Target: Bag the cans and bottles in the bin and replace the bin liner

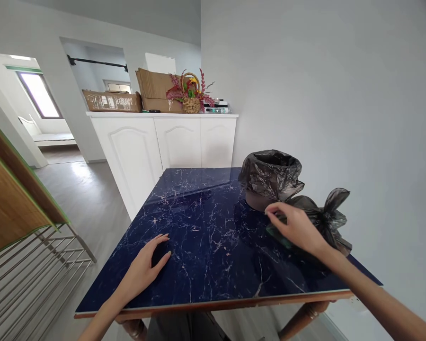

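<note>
Black plastic liner cuffs the bin, presumably for hold, beside a knotted bag on the marbled tabletop; I observe the right hand, fingertips drawn together, and the left hand, fingers apart.

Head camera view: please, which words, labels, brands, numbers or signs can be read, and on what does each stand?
No text can be read.
Clear bottle on the white cabinet: any print is too small.
Taped cardboard box: no legible marking.
Knotted black bag: no lettering visible.
</note>
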